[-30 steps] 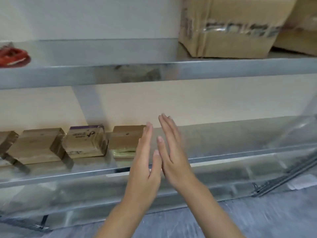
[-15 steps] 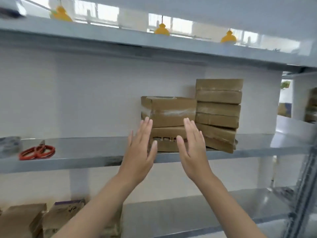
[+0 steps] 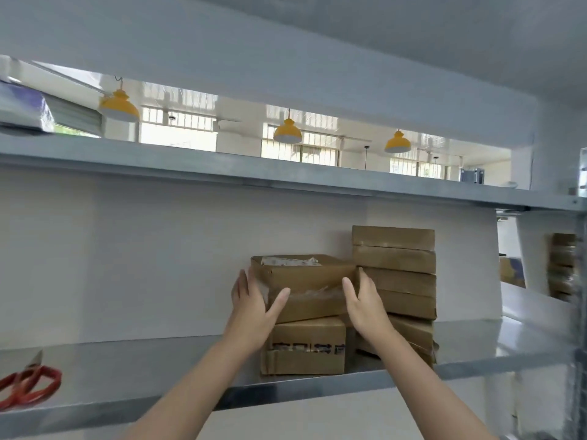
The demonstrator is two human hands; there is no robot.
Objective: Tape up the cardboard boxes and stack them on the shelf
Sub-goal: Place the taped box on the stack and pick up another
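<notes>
Taped box (image 3: 305, 277) sits between left hand (image 3: 251, 309) and right hand (image 3: 365, 308) — fingers touching.

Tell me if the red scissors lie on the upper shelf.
No: the red scissors lie on the shelf below, with the cardboard boxes.

The metal shelf (image 3: 158, 360) lies bare from the red scissors (image 3: 28, 387) at its left end to the taped top box (image 3: 305, 281). There is also open air above that box, up to the upper shelf (image 3: 286, 176). On its right, the taller stack of boxes (image 3: 400, 274) stands just beside it, leaving only a tight seam where the right hand (image 3: 365, 306) sits.
</notes>
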